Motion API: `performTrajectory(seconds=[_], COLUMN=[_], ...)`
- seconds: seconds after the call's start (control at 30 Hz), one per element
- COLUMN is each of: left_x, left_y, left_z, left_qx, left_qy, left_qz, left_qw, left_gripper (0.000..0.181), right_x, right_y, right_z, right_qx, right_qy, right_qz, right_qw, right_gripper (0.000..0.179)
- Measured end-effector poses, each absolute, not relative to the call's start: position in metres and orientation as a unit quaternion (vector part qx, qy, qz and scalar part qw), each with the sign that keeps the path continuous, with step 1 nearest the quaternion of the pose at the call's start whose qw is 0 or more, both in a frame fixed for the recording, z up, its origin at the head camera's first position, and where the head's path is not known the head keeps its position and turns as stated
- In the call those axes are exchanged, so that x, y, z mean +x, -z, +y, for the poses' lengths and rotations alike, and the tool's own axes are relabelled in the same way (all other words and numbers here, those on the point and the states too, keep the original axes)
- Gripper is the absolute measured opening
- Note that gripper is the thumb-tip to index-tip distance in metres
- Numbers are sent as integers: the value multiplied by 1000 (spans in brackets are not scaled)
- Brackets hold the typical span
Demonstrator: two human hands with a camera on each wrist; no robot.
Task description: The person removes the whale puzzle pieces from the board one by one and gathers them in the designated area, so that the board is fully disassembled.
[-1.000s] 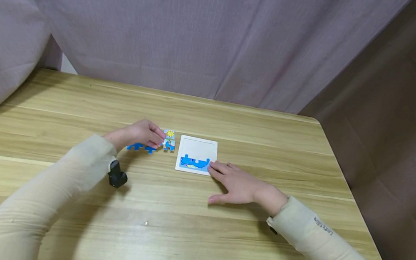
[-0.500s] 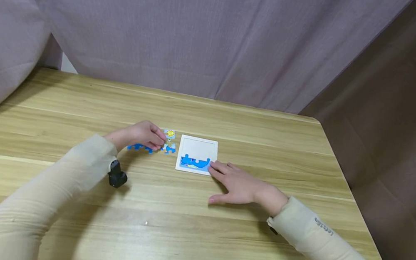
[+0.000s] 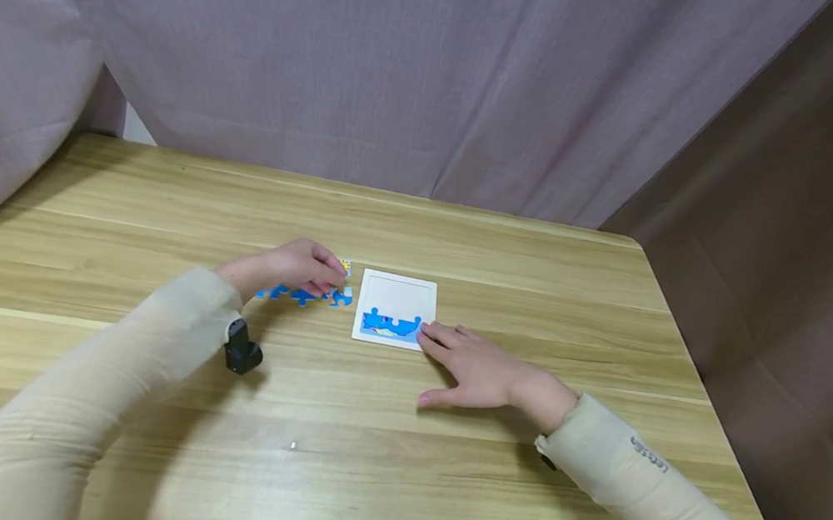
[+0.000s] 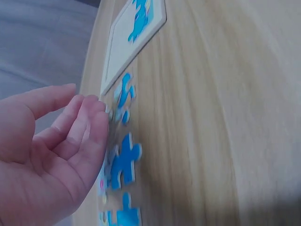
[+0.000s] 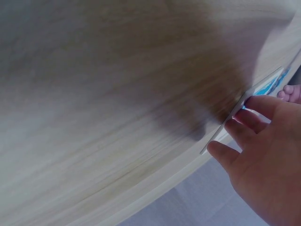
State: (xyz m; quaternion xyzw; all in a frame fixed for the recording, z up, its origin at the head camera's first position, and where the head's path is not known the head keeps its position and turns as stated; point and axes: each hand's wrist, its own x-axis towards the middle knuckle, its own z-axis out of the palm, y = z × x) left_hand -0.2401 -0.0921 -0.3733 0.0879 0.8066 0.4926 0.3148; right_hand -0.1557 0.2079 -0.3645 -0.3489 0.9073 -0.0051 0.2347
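My left hand (image 3: 305,264) is over a group of loose jigsaw pieces, its fingers gently bent. In the left wrist view the thumb and fingertips come close together with no piece showing between them. A sun piece (image 3: 345,266) is partly covered by the fingers. Just below them lies a blue-and-white piece (image 3: 341,296), with a blue piece (image 4: 125,162) nearer the palm. A square white puzzle tray (image 3: 399,288) holds joined blue pieces (image 3: 389,325) along its near side. My right hand (image 3: 477,370) lies with fingers spread, fingertips on the tray's right edge.
Wood-grain table (image 3: 366,473) under everything, with a tiny pale speck (image 3: 294,446) on its near part. Grey curtain (image 3: 329,76) hangs along the far edge. A small black camera (image 3: 242,348) is strapped to the left wrist.
My left hand has shifted slightly right and away, now covering part of the sun piece. The blue-and-white piece beside it has turned and slid a little. The right hand stays put.
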Motion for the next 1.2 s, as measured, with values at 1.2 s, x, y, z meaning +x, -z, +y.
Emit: performTrajectory(seconds=[1.2], left_x=[-226], left_y=[372], left_z=[-49], left_qx=[142], left_qy=[-484], left_qz=[784], left_qw=[361], left_gripper=[39], right_x=[-158], right_y=[366], right_z=[209], right_qx=[-355], right_qy=[12], right_qz=[905], right_qw=[232], right_gripper=[92])
